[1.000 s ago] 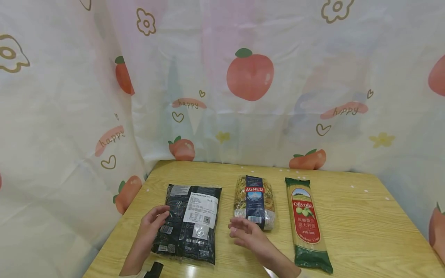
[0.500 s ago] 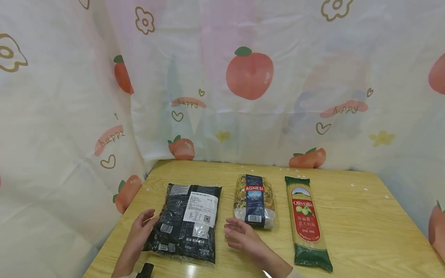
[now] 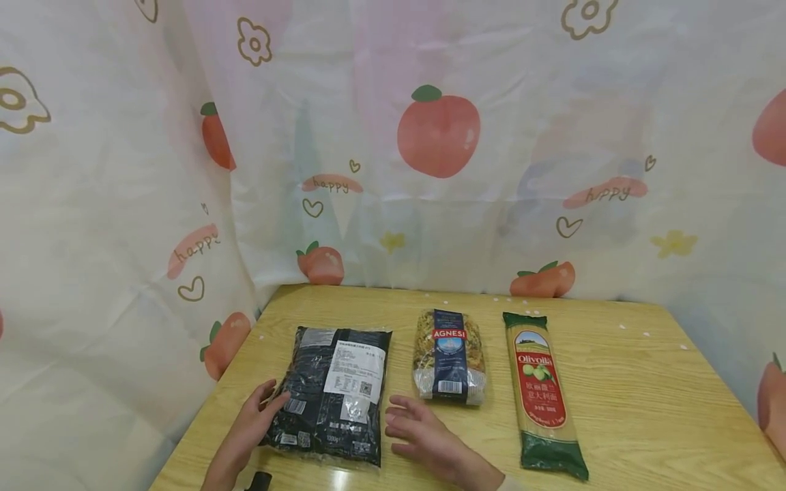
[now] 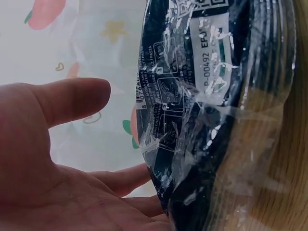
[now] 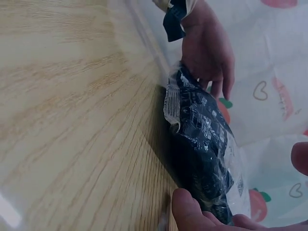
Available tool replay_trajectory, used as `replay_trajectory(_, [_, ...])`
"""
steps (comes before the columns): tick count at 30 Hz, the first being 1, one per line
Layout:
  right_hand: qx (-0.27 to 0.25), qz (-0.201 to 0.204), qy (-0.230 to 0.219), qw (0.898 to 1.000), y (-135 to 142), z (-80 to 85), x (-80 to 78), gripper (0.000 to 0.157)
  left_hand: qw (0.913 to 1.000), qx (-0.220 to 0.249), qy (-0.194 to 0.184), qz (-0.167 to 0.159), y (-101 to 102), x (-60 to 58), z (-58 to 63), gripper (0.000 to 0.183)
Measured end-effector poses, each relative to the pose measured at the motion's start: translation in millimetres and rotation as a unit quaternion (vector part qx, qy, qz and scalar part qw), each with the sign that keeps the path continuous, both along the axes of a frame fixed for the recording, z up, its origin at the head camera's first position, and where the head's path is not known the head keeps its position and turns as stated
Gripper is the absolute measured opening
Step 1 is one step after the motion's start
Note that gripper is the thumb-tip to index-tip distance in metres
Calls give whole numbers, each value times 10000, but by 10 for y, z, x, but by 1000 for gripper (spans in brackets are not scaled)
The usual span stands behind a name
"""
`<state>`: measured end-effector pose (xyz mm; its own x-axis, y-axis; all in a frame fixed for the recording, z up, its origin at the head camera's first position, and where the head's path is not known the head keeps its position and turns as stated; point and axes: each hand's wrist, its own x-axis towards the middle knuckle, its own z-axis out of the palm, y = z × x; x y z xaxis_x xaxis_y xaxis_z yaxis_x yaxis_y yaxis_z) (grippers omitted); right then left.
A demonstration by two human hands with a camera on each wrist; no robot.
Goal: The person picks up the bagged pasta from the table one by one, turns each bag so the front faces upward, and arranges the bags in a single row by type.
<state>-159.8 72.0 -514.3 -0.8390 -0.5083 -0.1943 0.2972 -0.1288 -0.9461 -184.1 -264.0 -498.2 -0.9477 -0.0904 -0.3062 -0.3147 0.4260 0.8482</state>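
A large black plastic bag of pasta [image 3: 310, 378] with a white label lies flat at the left of the table. My left hand [image 3: 248, 424] is at its left edge, thumb spread from the fingers. In the left wrist view, the thumb [image 4: 72, 101] stands off the bag, while the fingertips pass behind its edge; whether they touch is hidden. My right hand [image 3: 424, 436] hovers just right of the bag, fingers loosely bent, holding nothing. From the right wrist, its fingers [image 5: 186, 207] appear near the bag's side, and contact cannot be told.
A clear AGNESI pasta pack [image 3: 449, 358] lies behind the right hand. Further right is a long red-and-green Olivoilà spaghetti pack [image 3: 542, 395]. The wooden table [image 3: 651, 409] is bordered by a fruit-printed curtain [image 3: 491, 225] at the back and sides.
My right hand has moved left and slightly nearer me, closer to the black bag. The left hand drew back leftward, then came slightly right again. The packs have stayed in place.
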Motion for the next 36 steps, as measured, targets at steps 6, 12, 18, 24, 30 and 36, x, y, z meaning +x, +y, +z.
replay_trajectory(6, [-281, 153, -201, 9993, -42, -5, 3, 77, 9997, 81, -208, -15, 11, 12, 21, 96])
replay_trajectory(12, [-562, 137, -490, 9971, -78, -7, -2, 79, 9997, 77, -213, -108, 38, 42, 15, 101])
replay_trajectory(18, [-490, 55, -553, 9973, -85, -6, -11, 80, 9994, 262, -223, -65, 65, 58, 24, 97])
replay_trajectory(24, [-437, -23, -581, 9973, -89, -8, -14, 81, 9992, 283, -280, -1, 64, 69, 11, 98])
replay_trajectory(30, [-625, -92, -684, 9957, -81, 11, -9, 81, 9987, 435, -281, 5, 48, 61, -24, 96])
replay_trajectory(36, [-638, -103, -617, 9960, -55, 44, -33, 82, 9959, 841, -337, 62, 48, 67, -27, 94])
